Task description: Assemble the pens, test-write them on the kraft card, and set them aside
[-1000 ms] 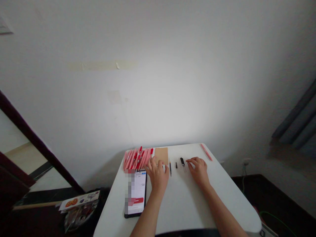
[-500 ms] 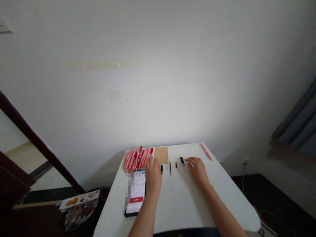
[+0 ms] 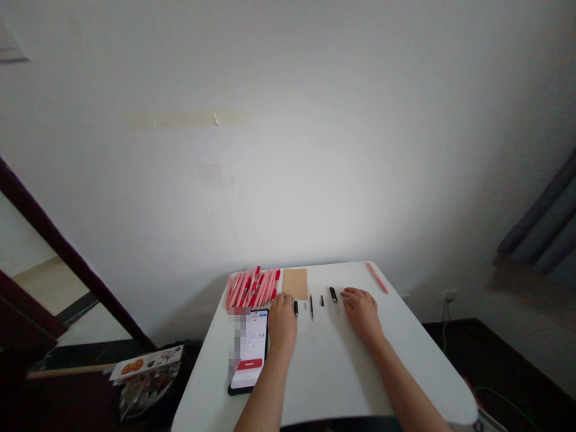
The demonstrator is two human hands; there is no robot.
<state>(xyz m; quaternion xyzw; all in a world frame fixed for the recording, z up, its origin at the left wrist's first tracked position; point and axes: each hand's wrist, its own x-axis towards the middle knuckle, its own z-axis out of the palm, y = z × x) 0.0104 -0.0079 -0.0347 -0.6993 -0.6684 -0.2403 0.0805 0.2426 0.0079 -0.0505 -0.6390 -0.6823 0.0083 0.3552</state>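
My left hand (image 3: 282, 321) rests palm down on the white table (image 3: 333, 372), fingers lying loosely on its surface. Right beside its fingers is a short black pen part (image 3: 296, 308). My right hand (image 3: 361, 311) also lies on the tabletop with its fingers slightly bent and apart, holding nothing I can see. Just left of it is a clear pen barrel with a black end (image 3: 333, 294). Between my hands lie a tiny pale piece (image 3: 305, 305), possibly a spring, a thin dark pen refill (image 3: 311, 308) and a small black piece (image 3: 321, 300).
Many pink and red pens (image 3: 252, 288) are heaped at the back left. A brown card or pad (image 3: 295, 283) lies beside them. One pink pen (image 3: 377, 278) sits at the back right. A phone (image 3: 252, 360) showing a timer lies left of my left forearm. A wall stands behind the table.
My left hand's fingers have drawn back and lowered from the heap of pens. My right hand has shifted very slightly away from the clear barrel. The pen parts lie as before.
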